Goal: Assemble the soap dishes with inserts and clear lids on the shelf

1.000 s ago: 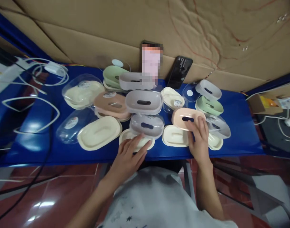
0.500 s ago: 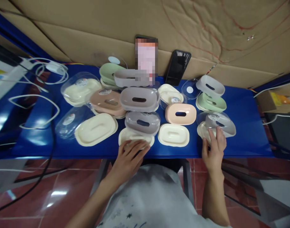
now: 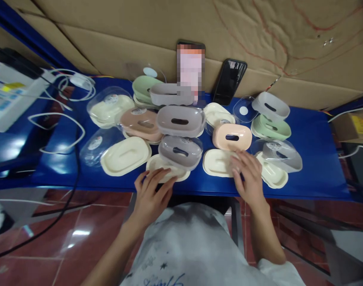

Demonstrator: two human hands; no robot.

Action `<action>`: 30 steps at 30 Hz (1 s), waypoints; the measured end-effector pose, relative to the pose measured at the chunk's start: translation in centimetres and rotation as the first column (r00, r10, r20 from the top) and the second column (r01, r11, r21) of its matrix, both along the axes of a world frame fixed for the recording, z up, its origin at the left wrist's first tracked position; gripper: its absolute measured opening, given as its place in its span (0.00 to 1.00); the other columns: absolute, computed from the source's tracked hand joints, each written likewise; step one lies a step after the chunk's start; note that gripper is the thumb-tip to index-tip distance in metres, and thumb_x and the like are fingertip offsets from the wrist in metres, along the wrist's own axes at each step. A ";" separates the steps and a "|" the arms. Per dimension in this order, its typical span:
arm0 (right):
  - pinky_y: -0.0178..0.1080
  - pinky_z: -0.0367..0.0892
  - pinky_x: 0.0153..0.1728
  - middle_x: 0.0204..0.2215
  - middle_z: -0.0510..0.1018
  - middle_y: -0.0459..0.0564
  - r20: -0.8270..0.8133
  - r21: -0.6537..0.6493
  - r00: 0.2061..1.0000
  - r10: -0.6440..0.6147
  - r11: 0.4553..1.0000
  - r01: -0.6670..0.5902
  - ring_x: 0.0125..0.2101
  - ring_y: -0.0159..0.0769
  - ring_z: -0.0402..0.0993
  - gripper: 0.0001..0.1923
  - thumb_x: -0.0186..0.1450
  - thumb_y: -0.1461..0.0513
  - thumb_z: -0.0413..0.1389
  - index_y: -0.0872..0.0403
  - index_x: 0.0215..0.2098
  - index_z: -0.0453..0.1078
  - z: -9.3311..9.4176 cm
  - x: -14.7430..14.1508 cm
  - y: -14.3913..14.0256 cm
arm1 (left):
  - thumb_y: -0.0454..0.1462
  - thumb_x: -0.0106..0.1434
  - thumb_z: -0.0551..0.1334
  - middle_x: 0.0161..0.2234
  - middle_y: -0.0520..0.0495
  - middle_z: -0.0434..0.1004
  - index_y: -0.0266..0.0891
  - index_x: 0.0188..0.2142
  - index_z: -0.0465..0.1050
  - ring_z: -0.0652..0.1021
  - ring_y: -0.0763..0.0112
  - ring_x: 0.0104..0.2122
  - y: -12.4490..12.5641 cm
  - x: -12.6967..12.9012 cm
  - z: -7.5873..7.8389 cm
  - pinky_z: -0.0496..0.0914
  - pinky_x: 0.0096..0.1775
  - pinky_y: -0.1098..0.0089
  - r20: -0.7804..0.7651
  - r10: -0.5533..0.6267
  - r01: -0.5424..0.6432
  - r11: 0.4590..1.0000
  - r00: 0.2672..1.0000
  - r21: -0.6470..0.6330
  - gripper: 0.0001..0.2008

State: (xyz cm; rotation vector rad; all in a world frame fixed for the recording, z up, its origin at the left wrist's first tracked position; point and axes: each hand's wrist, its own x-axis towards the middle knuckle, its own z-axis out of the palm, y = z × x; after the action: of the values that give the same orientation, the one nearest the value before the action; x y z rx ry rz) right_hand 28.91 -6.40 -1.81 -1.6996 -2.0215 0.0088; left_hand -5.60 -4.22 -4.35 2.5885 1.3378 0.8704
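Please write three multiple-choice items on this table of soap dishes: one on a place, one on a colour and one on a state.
1. Where does the right hand rest?
A. on the near cream tray
B. on the black phone
C. on the white cables

2. What colour is the table?
A. red
B. blue
C. green

3. How is the left hand?
A. closed in a fist
B. open, fingers on a cream tray at the front edge
C. lifted high off the table

Answers
1. A: the fingers of the right hand lie over that tray's right end.
2. B: bare blue surface shows around all the dishes.
3. B: the fingers are spread flat on the tray beneath the grey covered dish.
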 end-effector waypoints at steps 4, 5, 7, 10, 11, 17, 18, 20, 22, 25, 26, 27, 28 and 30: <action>0.59 0.60 0.71 0.66 0.78 0.53 0.064 -0.027 0.997 -0.049 0.998 0.051 0.67 0.49 0.72 0.22 0.80 0.58 0.52 0.46 0.70 0.70 0.4 1.1 2.9 | 0.26 0.68 0.65 0.56 0.42 0.84 0.50 0.60 0.76 0.83 0.55 0.54 -1.0 1.8 0.8 0.73 0.58 0.48 0.034 -0.173 0.172 0.985 0.984 0.018 0.25; 0.59 0.61 0.70 0.64 0.80 0.53 0.068 -0.023 0.996 -0.050 0.998 0.052 0.65 0.49 0.75 0.21 0.80 0.58 0.52 0.46 0.69 0.71 0.4 1.2 3.4 | 0.25 0.68 0.64 0.56 0.42 0.84 0.48 0.60 0.76 0.83 0.56 0.55 -1.2 2.7 1.0 0.75 0.57 0.51 0.047 -0.237 0.237 0.971 0.970 0.010 0.24; 0.59 0.63 0.67 0.58 0.84 0.52 0.052 -0.001 0.996 -0.067 0.998 0.067 0.58 0.48 0.79 0.19 0.80 0.58 0.52 0.45 0.65 0.75 0.6 1.4 3.9 | 0.25 0.70 0.61 0.57 0.41 0.83 0.45 0.60 0.77 0.82 0.58 0.56 -1.2 4.6 1.5 0.77 0.56 0.56 0.069 -0.347 0.348 0.937 0.935 0.001 0.23; 0.58 0.67 0.63 0.51 0.86 0.52 0.002 0.022 0.997 -0.081 0.997 0.081 0.53 0.48 0.80 0.17 0.80 0.58 0.52 0.44 0.61 0.78 1.1 1.3 3.1 | 0.26 0.72 0.59 0.60 0.39 0.81 0.45 0.62 0.76 0.81 0.57 0.60 -0.3 7.4 1.7 0.79 0.58 0.55 0.081 -0.404 0.404 0.915 0.911 0.024 0.23; 0.58 0.68 0.62 0.49 0.86 0.52 -0.014 0.028 0.997 -0.072 0.997 0.073 0.52 0.48 0.80 0.16 0.80 0.58 0.52 0.45 0.59 0.79 1.4 1.3 2.4 | 0.26 0.72 0.59 0.62 0.38 0.79 0.45 0.63 0.75 0.80 0.55 0.61 0.1 8.2 1.6 0.79 0.58 0.54 0.075 -0.396 0.395 0.918 0.915 0.027 0.24; 0.54 0.70 0.61 0.48 0.84 0.53 -0.065 0.077 0.998 0.009 0.997 -0.004 0.52 0.45 0.81 0.13 0.78 0.64 0.54 0.47 0.54 0.77 1.6 0.6 -1.7 | 0.27 0.74 0.60 0.64 0.36 0.76 0.46 0.67 0.72 0.79 0.52 0.63 1.5 10.1 0.2 0.79 0.61 0.52 0.089 -0.346 0.345 0.938 0.934 0.025 0.25; 0.55 0.69 0.63 0.51 0.84 0.54 -0.059 0.060 0.997 0.040 0.997 -0.037 0.55 0.45 0.80 0.13 0.78 0.64 0.54 0.47 0.56 0.77 1.4 0.3 -2.1 | 0.27 0.74 0.61 0.65 0.36 0.75 0.47 0.68 0.71 0.78 0.52 0.65 1.4 10.1 0.0 0.78 0.62 0.52 0.102 -0.341 0.340 0.940 0.935 0.028 0.26; 0.56 0.64 0.68 0.59 0.82 0.55 -0.035 -0.006 0.993 0.117 0.993 -0.117 0.63 0.46 0.76 0.15 0.78 0.62 0.56 0.48 0.61 0.74 0.9 -0.3 -2.5 | 0.28 0.75 0.62 0.68 0.36 0.71 0.48 0.71 0.67 0.73 0.51 0.69 1.4 10.0 -0.2 0.77 0.64 0.51 0.112 -0.332 0.330 0.943 0.937 0.035 0.29; 0.58 0.57 0.73 0.65 0.78 0.55 -0.025 -0.067 0.981 0.191 0.979 -0.192 0.70 0.46 0.70 0.19 0.78 0.60 0.58 0.50 0.66 0.71 0.5 -1.0 -2.5 | 0.28 0.75 0.62 0.73 0.33 0.64 0.46 0.73 0.64 0.68 0.48 0.73 1.4 9.9 -0.3 0.75 0.66 0.49 0.098 -0.339 0.337 0.941 0.936 0.035 0.30; 0.58 0.53 0.76 0.68 0.77 0.52 -0.041 -0.108 0.961 0.275 0.954 -0.278 0.74 0.44 0.64 0.21 0.79 0.60 0.57 0.48 0.69 0.69 0.3 -1.5 -2.2 | 0.28 0.76 0.61 0.76 0.30 0.57 0.39 0.75 0.61 0.60 0.45 0.77 1.6 9.8 -0.2 0.71 0.69 0.47 0.045 -0.368 0.368 0.930 0.929 0.010 0.30; 0.58 0.53 0.76 0.68 0.77 0.51 -0.043 -0.121 0.955 0.293 0.948 -0.296 0.74 0.44 0.62 0.22 0.79 0.61 0.56 0.47 0.70 0.69 0.3 -1.6 -2.2 | 0.28 0.76 0.60 0.77 0.30 0.57 0.37 0.74 0.61 0.59 0.45 0.77 1.6 9.7 -0.2 0.71 0.70 0.47 0.020 -0.376 0.376 0.926 0.926 -0.001 0.29; 0.58 0.52 0.77 0.68 0.77 0.50 -0.040 -0.132 0.951 0.305 0.942 -0.308 0.75 0.43 0.61 0.22 0.79 0.62 0.56 0.46 0.70 0.69 0.4 -1.6 -2.1 | 0.29 0.76 0.61 0.76 0.31 0.58 0.36 0.74 0.61 0.58 0.46 0.77 1.6 9.6 -0.2 0.70 0.70 0.47 -0.004 -0.382 0.382 0.924 0.924 -0.007 0.29; 0.59 0.50 0.77 0.68 0.77 0.49 -0.031 -0.141 0.949 0.314 0.938 -0.315 0.75 0.44 0.60 0.22 0.79 0.62 0.55 0.46 0.70 0.69 0.5 -1.5 -2.1 | 0.30 0.76 0.61 0.76 0.31 0.59 0.35 0.74 0.62 0.59 0.46 0.77 1.6 9.4 -0.2 0.70 0.70 0.48 -0.027 -0.386 0.385 0.923 0.922 -0.008 0.29; 0.61 0.46 0.78 0.68 0.76 0.48 -0.001 -0.157 0.944 0.329 0.933 -0.325 0.76 0.44 0.59 0.23 0.79 0.63 0.55 0.44 0.70 0.69 0.6 -1.5 -2.1 | 0.30 0.77 0.61 0.75 0.33 0.63 0.32 0.73 0.63 0.61 0.47 0.76 1.5 8.9 -0.3 0.70 0.71 0.49 -0.063 -0.395 0.396 0.918 0.917 0.001 0.27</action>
State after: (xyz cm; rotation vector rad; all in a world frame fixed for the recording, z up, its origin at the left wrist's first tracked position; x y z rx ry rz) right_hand 27.45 -8.48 -1.22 -1.4340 -2.3545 0.2658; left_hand 3.33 -2.73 -4.63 2.7696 0.7683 0.7340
